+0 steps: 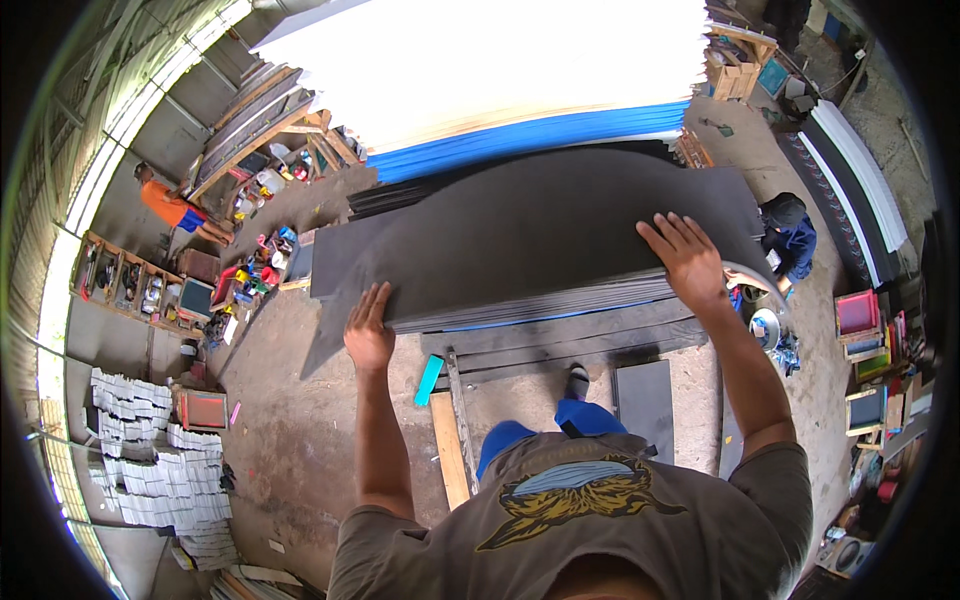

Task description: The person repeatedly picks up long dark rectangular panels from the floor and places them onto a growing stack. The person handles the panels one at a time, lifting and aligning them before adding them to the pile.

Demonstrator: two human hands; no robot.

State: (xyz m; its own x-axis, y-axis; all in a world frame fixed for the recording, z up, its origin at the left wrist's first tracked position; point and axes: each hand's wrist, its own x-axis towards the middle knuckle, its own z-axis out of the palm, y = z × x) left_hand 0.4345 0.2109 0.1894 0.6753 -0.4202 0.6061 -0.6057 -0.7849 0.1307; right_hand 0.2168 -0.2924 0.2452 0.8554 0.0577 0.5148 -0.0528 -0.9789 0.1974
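A large thin black sheet [520, 225] lies bowed across a stack of flat dark sheets [560, 303]. Its left corner juts out past the stack towards me, and its right end curls downward. My left hand [370, 335] rests at the sheet's near left part, fingers stretched out over it; its thumb is hard to make out. On the right, my right hand [688, 262] lies on the sheet with fingers spread apart. Whatever is under the sheet's raised middle is hidden.
Behind the black sheets rises a tall stack of blue and white sheets [530, 130]. Dark planks [570, 338] lie at the stack's foot, with a wooden board [449, 450] nearby. One person [170, 203] stands far left; another in a dark cap [788, 230] is close on the right.
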